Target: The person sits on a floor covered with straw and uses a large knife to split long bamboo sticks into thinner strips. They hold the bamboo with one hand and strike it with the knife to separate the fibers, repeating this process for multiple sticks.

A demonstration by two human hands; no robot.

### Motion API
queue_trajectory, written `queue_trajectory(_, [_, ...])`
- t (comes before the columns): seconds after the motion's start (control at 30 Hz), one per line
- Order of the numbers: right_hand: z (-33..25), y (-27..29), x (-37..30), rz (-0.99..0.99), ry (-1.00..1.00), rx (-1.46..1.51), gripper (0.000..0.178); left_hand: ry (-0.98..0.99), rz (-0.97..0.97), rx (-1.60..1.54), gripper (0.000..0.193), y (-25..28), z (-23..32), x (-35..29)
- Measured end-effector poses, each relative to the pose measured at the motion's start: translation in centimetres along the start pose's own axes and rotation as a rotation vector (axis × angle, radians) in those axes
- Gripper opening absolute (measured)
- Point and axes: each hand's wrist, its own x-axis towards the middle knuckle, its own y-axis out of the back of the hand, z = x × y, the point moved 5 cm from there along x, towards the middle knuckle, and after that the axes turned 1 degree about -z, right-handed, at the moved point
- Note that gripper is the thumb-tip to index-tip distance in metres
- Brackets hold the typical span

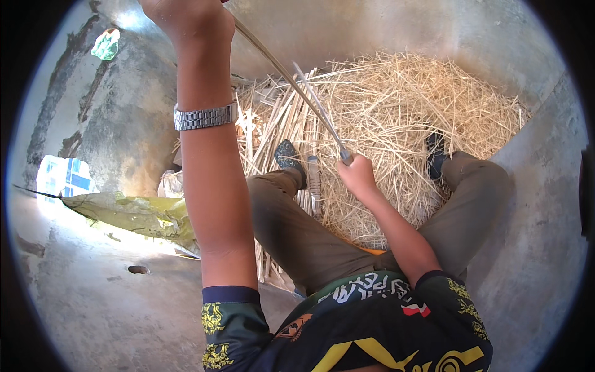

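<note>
Right hand [359, 175] closed around the handle of a slim grey metal knife [344, 152]; left hand [193, 20] raised at far left, fingers out of view, grip cannot be told. Wide spacing probably keeps the long, tan, bamboo-like strip [276, 64] steady along the blade; it slants between the hands, slender, nearly straight, above pale dry straw [396, 105].

A long, thin, tan strip [273, 61] slants down from the left hand's [195, 15] grip, looking almost straight. Its low end meets the knife [308, 87] just above the right hand's [358, 173] grip. The knife's thin, gray, pointy blade sticks out ahead of that grip, leaning left.
</note>
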Motion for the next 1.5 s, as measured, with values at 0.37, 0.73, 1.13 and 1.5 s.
queue_trajectory(0.37, [19.2, 0.1, 0.8, 0.082, -0.509, -0.267, 0.028, -0.028, -0.029, -0.014, 0.028, -3.5, -1.9, -1.3])
queue_trajectory(0.73, [1.7, 0.6, -0.5, 0.01, -0.066, 0.026, 0.015, -0.012, -0.087, 0.185, 0.026, 0.3, -2.8, 1.2])
queue_trajectory(1.13, [17.1, -2.9, 3.3, 0.15, -0.453, 0.118, 0.022, -0.027, -0.06, 0.094, 0.029, -0.7, -2.7, 0.7])
queue_trajectory(1.5, [-18.4, 7.1, -1.0, -0.077, 0.438, 0.696, 0.048, 0.236, -0.531, -0.375, 0.042, -2.5, -1.7, -2.0])
